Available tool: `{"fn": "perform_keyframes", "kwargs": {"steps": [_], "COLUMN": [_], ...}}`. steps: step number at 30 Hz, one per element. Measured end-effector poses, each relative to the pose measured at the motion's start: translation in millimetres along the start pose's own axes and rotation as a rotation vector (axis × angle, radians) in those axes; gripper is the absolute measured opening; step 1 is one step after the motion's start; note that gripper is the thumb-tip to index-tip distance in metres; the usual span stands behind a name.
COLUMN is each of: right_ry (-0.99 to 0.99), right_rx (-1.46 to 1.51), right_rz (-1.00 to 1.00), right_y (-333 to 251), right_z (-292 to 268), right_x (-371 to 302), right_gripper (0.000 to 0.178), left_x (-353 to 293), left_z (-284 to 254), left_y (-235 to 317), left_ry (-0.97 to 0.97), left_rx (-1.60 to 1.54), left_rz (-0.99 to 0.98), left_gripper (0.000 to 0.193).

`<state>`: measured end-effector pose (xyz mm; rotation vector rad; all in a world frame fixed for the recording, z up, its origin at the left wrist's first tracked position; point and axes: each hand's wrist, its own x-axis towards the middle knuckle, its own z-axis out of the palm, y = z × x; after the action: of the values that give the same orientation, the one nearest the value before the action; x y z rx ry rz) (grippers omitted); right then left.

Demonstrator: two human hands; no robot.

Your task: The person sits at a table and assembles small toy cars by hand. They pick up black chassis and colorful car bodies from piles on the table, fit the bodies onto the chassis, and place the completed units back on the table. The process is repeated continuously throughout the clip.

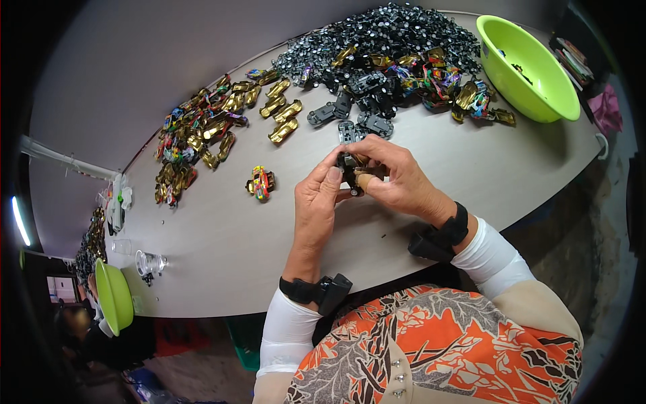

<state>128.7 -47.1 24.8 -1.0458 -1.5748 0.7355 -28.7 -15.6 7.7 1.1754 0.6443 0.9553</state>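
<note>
Both hands meet over the table around a small toy car (pixel 349 176) with a dark underside and a wheel showing at its near end. My left hand (pixel 315 198) grips its left side, thumb laid along it. My right hand (pixel 402 176) pinches it from the right, fingers curled over the top; these fingers hide much of the car. Just beyond the fingertips lie grey car chassis (pixel 351 132). To the left, a single red, yellow and green toy car body (pixel 260 183) rests apart. Several gold car bodies (pixel 283 130) are lined up farther back.
A big heap of small wheel parts (pixel 383 40) covers the back. Gold and coloured car bodies (pixel 215 128) pile up at left. Lime-green basins stand at back right (pixel 565 101) and on the left edge (pixel 113 296), near a clear cup (pixel 149 262). Another person sits at far left.
</note>
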Motion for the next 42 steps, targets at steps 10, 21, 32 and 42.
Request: {"fn": "perform_keyframes", "kwargs": {"steps": [10, 21, 32, 42], "right_ry": [-0.050, 0.023, 0.060, 0.060], "right_rx": [-0.017, -0.054, -0.044, -0.079], "right_rz": [-0.007, -0.021, -0.087, -0.109], "right_y": [5.1, 2.5, -3.0, 0.5], "right_z": [-0.9, 3.6, 3.4, 5.7], "right_x": [-0.5, -2.7, -2.7, -2.6], "right_gripper": [0.032, 0.033, 0.036, 0.034], "left_x": [0.2, -1.2, 0.2, -2.1], "left_z": [-2.0, -0.9, -2.3, 0.6], "left_y": [0.2, 2.1, 3.8, 3.3], "left_ry": [-0.010, -0.007, 0.005, -0.009], "left_rx": [-0.032, -0.005, -0.071, 0.013], "left_rz": [-0.038, -0.022, -0.006, 0.018], "left_gripper": [0.040, 0.039, 0.038, 0.036]}}
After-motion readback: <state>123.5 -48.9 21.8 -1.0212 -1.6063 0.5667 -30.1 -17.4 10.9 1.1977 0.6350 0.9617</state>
